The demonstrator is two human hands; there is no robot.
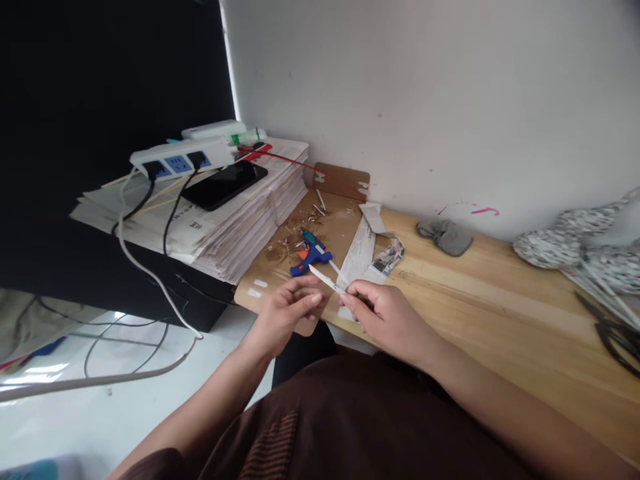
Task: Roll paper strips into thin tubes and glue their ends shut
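My right hand (377, 307) pinches a thin rolled paper strip (326, 278) near its right end. The strip is whitish with small dark marks and points up to the left. My left hand (295, 308) is just below and left of the strip, its fingers loosely curved and a little apart, with nothing visible in them. Beyond both hands lies a blue hot glue gun (311, 256) with an orange trigger and a clear glue stick (339, 272) in its back. It rests on a brown cardboard sheet (345, 227) stained with glue and scraps.
Newspaper strips (361, 250) and a grey cloth item (446, 236) lie on the wooden table (450, 307). Black scissors (617, 340) and paper-woven pieces (547, 247) are at right. At left, a tall paper stack (270, 213) bears a phone (227, 185) and a power strip (183, 159) with hanging cables.
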